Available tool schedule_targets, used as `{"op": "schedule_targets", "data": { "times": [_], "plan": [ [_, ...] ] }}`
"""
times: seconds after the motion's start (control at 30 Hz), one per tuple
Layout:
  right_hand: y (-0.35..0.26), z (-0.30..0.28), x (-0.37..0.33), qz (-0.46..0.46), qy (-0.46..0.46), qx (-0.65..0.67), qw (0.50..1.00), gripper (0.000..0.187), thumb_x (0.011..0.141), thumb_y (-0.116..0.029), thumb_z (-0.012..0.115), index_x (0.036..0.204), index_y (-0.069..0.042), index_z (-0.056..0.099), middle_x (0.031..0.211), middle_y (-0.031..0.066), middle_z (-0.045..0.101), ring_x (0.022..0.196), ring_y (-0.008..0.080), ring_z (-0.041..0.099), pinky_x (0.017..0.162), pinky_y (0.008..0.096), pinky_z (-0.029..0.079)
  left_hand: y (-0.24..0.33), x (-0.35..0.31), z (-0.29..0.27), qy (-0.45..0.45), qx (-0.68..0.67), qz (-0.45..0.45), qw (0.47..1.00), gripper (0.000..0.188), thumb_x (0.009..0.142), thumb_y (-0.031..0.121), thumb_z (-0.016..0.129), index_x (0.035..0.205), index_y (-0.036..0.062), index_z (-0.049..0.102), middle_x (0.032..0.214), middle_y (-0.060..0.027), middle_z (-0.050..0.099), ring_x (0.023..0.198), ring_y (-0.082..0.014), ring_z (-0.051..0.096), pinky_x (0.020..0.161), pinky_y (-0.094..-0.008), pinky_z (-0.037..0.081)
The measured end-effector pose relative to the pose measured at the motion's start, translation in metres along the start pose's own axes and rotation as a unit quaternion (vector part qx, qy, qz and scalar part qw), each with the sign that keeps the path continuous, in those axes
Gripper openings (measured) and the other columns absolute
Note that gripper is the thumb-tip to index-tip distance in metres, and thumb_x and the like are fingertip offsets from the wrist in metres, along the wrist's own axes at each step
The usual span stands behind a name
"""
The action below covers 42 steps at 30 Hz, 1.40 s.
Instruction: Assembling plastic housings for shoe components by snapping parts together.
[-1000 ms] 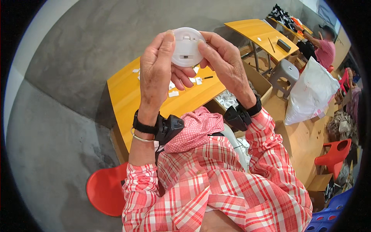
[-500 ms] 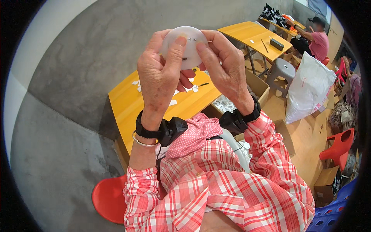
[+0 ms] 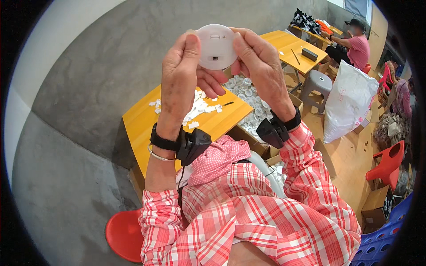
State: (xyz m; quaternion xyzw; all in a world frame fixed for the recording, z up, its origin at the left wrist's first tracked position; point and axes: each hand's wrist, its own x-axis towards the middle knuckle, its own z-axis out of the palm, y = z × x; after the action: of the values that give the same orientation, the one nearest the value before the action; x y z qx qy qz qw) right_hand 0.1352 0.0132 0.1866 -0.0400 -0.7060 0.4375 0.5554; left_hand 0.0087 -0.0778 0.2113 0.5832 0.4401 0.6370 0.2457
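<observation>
Between both hands, raised above the table, is a round white plastic disc-shaped device (image 3: 216, 48). A small dark switch shows low on its face, and a rectangular cover outline near its top. My left hand (image 3: 181, 66) pinches its left edge, thumb in front and fingers curled behind and below. On the opposite edge, my right hand (image 3: 258, 60) grips it with the thumb on the rim. Beneath the hands, many small white pieces (image 3: 197, 108) lie scattered on the yellow table (image 3: 146, 126), beside a thin black pen-like tool (image 3: 227, 103).
A box of round clear-and-white parts (image 3: 248, 95) stands right of the table. Beyond are a grey stool (image 3: 317, 82), a full white sack (image 3: 350, 104), and another yellow table (image 3: 288, 42). A person in pink (image 3: 358, 48) sits at the far right. A red seat (image 3: 124, 235) is lower left.
My thumbs have moved outward from the disc's face to its edges, uncovering the switch and cover outline. The disc and hands have shifted slightly upward in view.
</observation>
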Motion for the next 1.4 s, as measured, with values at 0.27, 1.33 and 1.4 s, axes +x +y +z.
{"op": "schedule_targets", "data": {
  "times": [0.27,1.33,1.4],
  "plan": [
    [-0.006,0.004,-0.006,-0.02,0.001,-0.015,1.0,0.027,0.094,-0.019,0.05,0.108,0.003,0.055,0.066,0.003,0.055,0.056,0.0074,0.051,0.053,0.0213,0.041,0.003,-0.006,0.002,-0.028,-0.037,0.002,0.999,0.036,0.097,0.031,0.04,0.107,-0.0018,0.048,0.064,-0.0153,0.06,0.045,-0.0179,0.06,0.039,-0.0218,0.048],
    [0.058,-0.02,-0.021,0.057,-0.006,-0.034,0.998,0.02,0.089,-0.014,0.055,0.104,0.0,0.054,0.066,0.0008,0.055,0.054,0.0049,0.05,0.047,0.0196,0.038,-0.055,0.004,0.012,-0.058,0.017,-0.117,0.991,0.04,0.091,0.022,0.052,0.119,-0.0029,0.037,0.066,-0.0151,0.06,0.047,-0.0178,0.06,0.04,-0.024,0.049],
    [0.085,-0.037,-0.031,0.099,0.008,-0.032,0.995,0.021,0.089,-0.015,0.056,0.104,-0.001,0.055,0.07,0.0,0.055,0.056,0.005,0.05,0.049,0.0198,0.04,-0.084,-0.005,-0.006,-0.039,0.034,-0.153,0.987,0.05,0.09,0.03,0.053,0.123,-0.0021,0.035,0.07,-0.0158,0.062,0.049,-0.0169,0.061,0.043,-0.0229,0.05]
  ]
}}
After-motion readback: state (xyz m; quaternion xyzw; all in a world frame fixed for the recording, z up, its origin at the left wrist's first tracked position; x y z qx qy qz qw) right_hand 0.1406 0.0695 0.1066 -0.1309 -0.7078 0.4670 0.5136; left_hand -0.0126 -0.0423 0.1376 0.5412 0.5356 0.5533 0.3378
